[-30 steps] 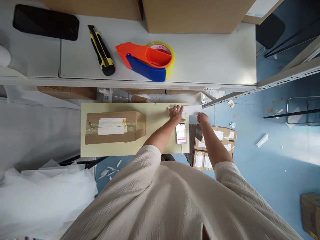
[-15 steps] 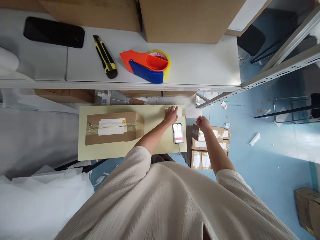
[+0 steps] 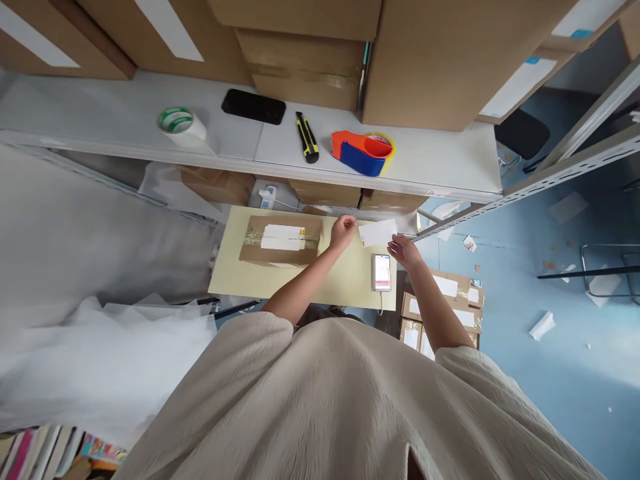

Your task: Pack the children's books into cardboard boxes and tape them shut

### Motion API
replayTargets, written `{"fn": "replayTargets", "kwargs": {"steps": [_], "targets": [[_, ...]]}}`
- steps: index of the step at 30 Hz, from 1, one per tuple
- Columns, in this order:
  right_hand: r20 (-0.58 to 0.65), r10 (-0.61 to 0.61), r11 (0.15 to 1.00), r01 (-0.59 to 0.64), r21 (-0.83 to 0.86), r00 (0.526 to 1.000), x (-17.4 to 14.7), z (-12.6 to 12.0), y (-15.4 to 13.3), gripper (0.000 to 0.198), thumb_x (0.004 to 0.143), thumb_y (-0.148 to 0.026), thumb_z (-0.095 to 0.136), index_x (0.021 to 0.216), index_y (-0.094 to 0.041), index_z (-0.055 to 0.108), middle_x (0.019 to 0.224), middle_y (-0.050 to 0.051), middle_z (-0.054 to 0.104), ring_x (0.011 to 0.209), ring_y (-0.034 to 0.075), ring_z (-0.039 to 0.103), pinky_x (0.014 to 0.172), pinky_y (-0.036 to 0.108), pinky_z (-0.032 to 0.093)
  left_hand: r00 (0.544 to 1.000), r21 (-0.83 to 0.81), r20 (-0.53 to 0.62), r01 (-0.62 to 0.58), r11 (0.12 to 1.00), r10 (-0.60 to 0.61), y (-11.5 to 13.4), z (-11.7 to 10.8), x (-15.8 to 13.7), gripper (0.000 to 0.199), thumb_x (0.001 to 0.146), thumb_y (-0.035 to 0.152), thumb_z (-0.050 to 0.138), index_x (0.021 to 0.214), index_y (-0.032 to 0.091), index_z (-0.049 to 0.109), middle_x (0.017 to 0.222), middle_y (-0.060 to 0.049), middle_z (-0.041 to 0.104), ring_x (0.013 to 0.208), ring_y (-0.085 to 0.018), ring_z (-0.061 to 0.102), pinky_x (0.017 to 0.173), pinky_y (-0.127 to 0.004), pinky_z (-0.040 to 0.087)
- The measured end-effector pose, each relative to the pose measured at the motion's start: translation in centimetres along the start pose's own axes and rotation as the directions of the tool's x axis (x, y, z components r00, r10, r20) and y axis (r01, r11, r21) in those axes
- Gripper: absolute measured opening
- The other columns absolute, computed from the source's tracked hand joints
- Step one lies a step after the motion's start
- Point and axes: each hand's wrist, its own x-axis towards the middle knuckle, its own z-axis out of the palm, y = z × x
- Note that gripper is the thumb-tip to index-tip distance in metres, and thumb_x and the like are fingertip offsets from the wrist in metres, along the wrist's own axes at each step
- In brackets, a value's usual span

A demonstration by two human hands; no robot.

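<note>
My right hand point(image 3: 405, 253) pinches the right end of a white paper slip point(image 3: 379, 233), which looks like a label with a small yellow mark at its lower left corner. The slip is held over the right part of a pale yellow table point(image 3: 345, 283). Just left of the slip, my left hand point(image 3: 343, 232) has its fingers curled together; what they hold, if anything, is too small to make out. A taped cardboard box point(image 3: 253, 253) bearing a white label point(image 3: 283, 237) lies on the table to the left. Below the slip rests a lit phone point(image 3: 381, 272) with a cable.
On the grey shelf point(image 3: 440, 157) beyond lie a tape dispenser point(image 3: 363, 153), a box cutter point(image 3: 307, 138), a black phone point(image 3: 253, 107) and a tape roll point(image 3: 183, 127), with large cartons point(image 3: 420, 67) behind. Several labelled boxes point(image 3: 445, 287) are stacked right of the table.
The slip has moved from the table's right edge to over the table, my right hand holding its end. My left hand has gone from lying spread on the table to curled. The view has shifted left.
</note>
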Motion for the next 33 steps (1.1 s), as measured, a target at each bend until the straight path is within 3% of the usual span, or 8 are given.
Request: {"fn": "replayTargets", "kwargs": {"steps": [2,9,13,16,18,22,26,33], "targets": [[0.048,-0.025,1.0,0.025,0.004,0.999,-0.8,2.1,-0.3,0.044,0.082,-0.038,0.098,0.087,-0.029,0.055,0.077,-0.006,0.065,0.077,0.015,0.069,0.078,0.028,0.064,0.998,0.043,-0.038,-0.042,0.998,0.044,0.5,-2.7,-0.7,0.016,0.091,0.021,0.08,0.106,0.023,0.074,0.112,-0.006,0.082,0.105,-0.021,0.079,0.1,-0.037,0.063],[0.16,-0.069,0.996,0.076,-0.04,0.985,-3.2,9.2,0.2,0.037,0.082,-0.038,0.096,0.086,-0.028,0.061,0.085,-0.002,0.072,0.081,0.016,0.07,0.08,0.028,0.063,0.999,-0.114,0.029,-0.032,0.993,0.036,1.3,-11.0,-3.1,0.019,0.091,0.022,0.082,0.108,0.022,0.072,0.103,-0.006,0.081,0.093,-0.02,0.078,0.086,-0.034,0.064],[0.061,-0.176,0.964,0.184,-0.19,0.983,-4.6,14.1,1.6,0.027,0.084,-0.041,0.09,0.099,-0.028,0.071,0.1,0.001,0.077,0.093,0.019,0.074,0.085,0.031,0.063,0.998,-0.14,-0.021,-0.053,0.989,0.051,1.8,-16.2,-4.4,0.02,0.089,0.023,0.086,0.104,0.023,0.071,0.093,-0.004,0.08,0.089,-0.02,0.079,0.09,-0.038,0.067],[-0.014,-0.477,0.81,0.433,-0.395,0.879,-6.5,19.3,2.9,0.028,0.087,-0.042,0.086,0.109,-0.029,0.075,0.116,0.005,0.077,0.107,0.022,0.073,0.093,0.035,0.064,0.994,-0.184,-0.097,-0.076,0.98,0.059,2.1,-20.3,-5.6,0.024,0.09,0.025,0.087,0.106,0.024,0.069,0.092,-0.002,0.08,0.089,-0.02,0.081,0.09,-0.037,0.068],[0.144,-0.607,0.666,0.6,-0.444,0.781,-8.3,23.4,4.0,0.023,0.09,-0.044,0.084,0.107,-0.03,0.077,0.119,0.006,0.077,0.109,0.024,0.073,0.099,0.037,0.064,0.991,-0.221,-0.111,-0.094,0.971,0.071,2.3,-23.0,-6.4,0.025,0.091,0.025,0.086,0.108,0.024,0.068,0.093,-0.002,0.08,0.086,-0.019,0.081,0.089,-0.037,0.068],[0.456,-0.615,0.514,0.765,-0.388,0.644,-11.6,31.4,6.0,0.023,0.094,-0.05,0.082,0.107,-0.031,0.081,0.115,0.005,0.079,0.098,0.023,0.074,0.1,0.042,0.065,0.988,-0.249,-0.099,-0.138,0.959,0.117,2.4,-27.6,-8.1,0.027,0.092,0.026,0.084,0.113,0.023,0.067,0.092,-0.001,0.08,0.083,-0.018,0.082,0.089,-0.037,0.069],[0.553,-0.588,0.458,0.806,-0.375,0.591,-13.4,36.7,7.6,0.018,0.098,-0.049,0.078,0.102,-0.032,0.083,0.107,0.003,0.08,0.097,0.024,0.075,0.103,0.044,0.066,0.983,-0.25,-0.102,-0.175,0.952,0.153,2.2,-31.9,-9.3,0.031,0.089,0.025,0.085,0.114,0.023,0.066,0.091,-0.001,0.08,0.087,-0.02,0.083,0.088,-0.038,0.069],[0.629,-0.541,0.433,0.826,-0.36,0.558,-14.4,41.7,9.7,0.021,0.1,-0.048,0.076,0.099,-0.03,0.085,0.104,0.005,0.081,0.096,0.024,0.077,0.099,0.043,0.067,0.977,-0.338,-0.158,-0.189,0.922,0.143,1.5,-37.7,-10.7,0.034,0.082,0.017,0.085,0.109,0.023,0.065,0.088,0.0,0.08,0.083,-0.018,0.08,0.085,-0.036,0.069]]}}
